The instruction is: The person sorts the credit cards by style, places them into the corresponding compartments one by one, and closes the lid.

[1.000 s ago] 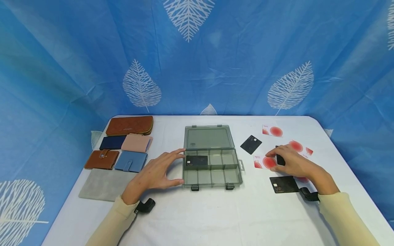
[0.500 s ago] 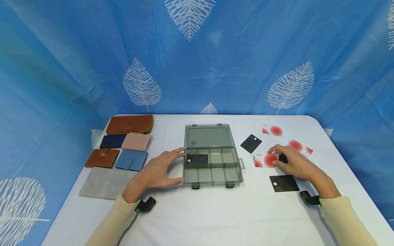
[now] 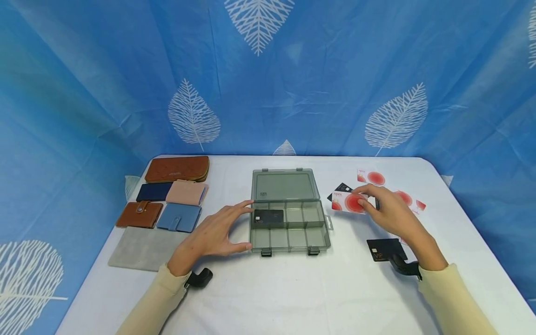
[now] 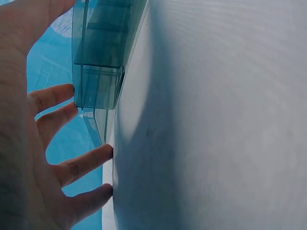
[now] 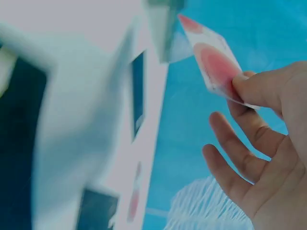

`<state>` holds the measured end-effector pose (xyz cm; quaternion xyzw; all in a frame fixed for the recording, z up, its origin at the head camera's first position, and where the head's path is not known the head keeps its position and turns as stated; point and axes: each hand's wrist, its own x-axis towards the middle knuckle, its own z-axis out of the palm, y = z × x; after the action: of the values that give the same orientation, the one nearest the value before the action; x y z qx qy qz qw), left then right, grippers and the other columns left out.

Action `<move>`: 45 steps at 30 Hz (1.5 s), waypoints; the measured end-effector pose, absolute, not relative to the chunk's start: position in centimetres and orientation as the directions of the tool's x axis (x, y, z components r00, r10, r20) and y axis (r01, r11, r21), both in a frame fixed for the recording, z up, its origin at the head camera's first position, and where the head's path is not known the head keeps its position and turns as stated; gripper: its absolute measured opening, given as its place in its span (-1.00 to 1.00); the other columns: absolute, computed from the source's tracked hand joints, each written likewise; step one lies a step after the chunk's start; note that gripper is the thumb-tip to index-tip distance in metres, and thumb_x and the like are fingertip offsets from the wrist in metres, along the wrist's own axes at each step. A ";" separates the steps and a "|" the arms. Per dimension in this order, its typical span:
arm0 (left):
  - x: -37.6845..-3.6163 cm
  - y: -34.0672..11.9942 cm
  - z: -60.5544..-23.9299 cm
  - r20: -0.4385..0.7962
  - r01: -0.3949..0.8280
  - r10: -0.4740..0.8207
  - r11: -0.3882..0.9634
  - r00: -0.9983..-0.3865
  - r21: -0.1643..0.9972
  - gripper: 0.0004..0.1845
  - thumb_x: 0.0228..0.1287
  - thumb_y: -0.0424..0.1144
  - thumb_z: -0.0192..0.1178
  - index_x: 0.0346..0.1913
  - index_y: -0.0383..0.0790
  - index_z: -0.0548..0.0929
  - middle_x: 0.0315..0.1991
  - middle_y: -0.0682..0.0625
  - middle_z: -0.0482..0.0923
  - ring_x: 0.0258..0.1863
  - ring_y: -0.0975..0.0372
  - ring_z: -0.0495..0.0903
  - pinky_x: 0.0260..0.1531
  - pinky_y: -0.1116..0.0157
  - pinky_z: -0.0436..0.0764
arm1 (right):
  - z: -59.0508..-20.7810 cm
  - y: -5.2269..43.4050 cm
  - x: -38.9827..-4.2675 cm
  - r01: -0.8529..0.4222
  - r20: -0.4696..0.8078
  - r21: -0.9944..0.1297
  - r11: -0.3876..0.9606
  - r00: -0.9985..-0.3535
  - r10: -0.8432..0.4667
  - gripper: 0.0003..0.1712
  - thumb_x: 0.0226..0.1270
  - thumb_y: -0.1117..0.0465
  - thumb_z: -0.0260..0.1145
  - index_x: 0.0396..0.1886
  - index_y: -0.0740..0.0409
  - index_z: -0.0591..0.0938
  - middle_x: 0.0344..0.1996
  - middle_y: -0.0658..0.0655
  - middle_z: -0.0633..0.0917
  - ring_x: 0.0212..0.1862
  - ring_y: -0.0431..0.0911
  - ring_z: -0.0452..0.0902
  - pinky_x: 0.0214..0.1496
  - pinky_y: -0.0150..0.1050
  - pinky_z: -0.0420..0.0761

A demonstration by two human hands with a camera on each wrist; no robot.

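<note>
My right hand [image 3: 389,210] pinches a white card with red circles [image 3: 348,202] between thumb and fingers, lifted off the table. In the right wrist view the same card [image 5: 218,62] slants out from the thumb. A translucent grey-green compartment box [image 3: 289,240] lies at the centre with its lid [image 3: 285,185] folded back. One black VIP card [image 3: 268,217] lies in its back left compartments. My left hand [image 3: 215,235] is spread at the box's left side, its fingertips touching the wall; in the left wrist view the fingers [image 4: 81,165] are extended beside the box [image 4: 98,72].
Several wallets sit on the left: a brown zip wallet [image 3: 177,168], a pink one [image 3: 185,192], a blue one [image 3: 179,217] and a grey one [image 3: 140,249]. On the right lie a black card [image 3: 386,249], a red-and-white card [image 3: 370,177] and others partly behind the right hand.
My right hand has picked the red-and-white card up off the table and moved it up and left, so it now overlaps the black card behind it. The left hand has stayed at the box.
</note>
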<state>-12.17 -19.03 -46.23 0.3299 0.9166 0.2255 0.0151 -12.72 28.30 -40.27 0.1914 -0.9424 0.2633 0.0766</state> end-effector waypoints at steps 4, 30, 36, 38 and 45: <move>-12.2 -19.1 -46.2 0.119 0.595 0.611 0.678 -0.783 0.432 0.02 0.23 0.40 0.43 0.64 0.01 0.38 0.72 0.09 0.14 0.57 -0.01 0.38 0.24 -0.25 0.58 | -39.4 26.1 -13.3 -0.452 0.280 -0.494 0.742 -0.891 -0.357 -0.68 0.44 0.38 0.47 0.13 0.11 0.75 0.04 0.17 0.81 0.05 0.21 0.75 0.12 0.28 0.69; -12.1 -18.9 -46.0 0.114 0.581 0.595 0.699 -0.796 0.416 0.03 0.18 0.40 0.46 0.63 0.03 0.40 0.72 0.13 0.14 0.51 0.00 0.44 0.19 -0.23 0.62 | -42.8 15.7 -10.6 -0.563 0.275 -0.576 0.593 -0.816 -0.508 -0.70 0.47 0.34 0.47 0.12 0.02 0.74 0.07 0.00 0.80 0.11 -0.01 0.76 0.11 0.06 0.74; -12.2 -18.8 -46.0 0.099 0.570 0.590 0.705 -0.802 0.422 0.04 0.19 0.41 0.44 0.65 0.05 0.37 0.73 0.12 0.13 0.52 -0.01 0.43 0.21 -0.25 0.61 | -43.2 14.6 -9.9 -0.570 0.281 -0.560 0.601 -0.813 -0.510 -0.72 0.48 0.31 0.47 0.11 -0.01 0.75 0.05 -0.03 0.81 0.12 -0.02 0.75 0.13 0.07 0.71; -12.2 -18.7 -46.0 0.092 0.567 0.590 0.706 -0.802 0.424 0.04 0.19 0.40 0.44 0.65 0.05 0.37 0.73 0.12 0.12 0.53 0.00 0.42 0.21 -0.25 0.61 | -43.2 14.3 -9.6 -0.575 0.289 -0.551 0.605 -0.812 -0.508 -0.71 0.47 0.32 0.48 0.10 -0.02 0.76 0.05 -0.05 0.81 0.13 -0.02 0.74 0.14 0.09 0.71; -12.1 -18.7 -46.0 0.078 0.558 0.588 0.708 -0.805 0.432 0.05 0.19 0.39 0.45 0.66 0.04 0.35 0.73 0.14 0.10 0.53 0.00 0.41 0.20 -0.25 0.61 | -43.5 13.3 -8.6 -0.562 0.260 -0.559 0.610 -0.817 -0.515 -0.75 0.48 0.25 0.49 0.08 -0.05 0.76 0.01 -0.10 0.82 0.07 -0.12 0.76 0.08 -0.03 0.73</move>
<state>-12.10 -18.68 -45.97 0.3102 0.9235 0.2231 0.0329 -8.65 13.26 -43.47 0.3001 -0.8965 0.3239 0.0363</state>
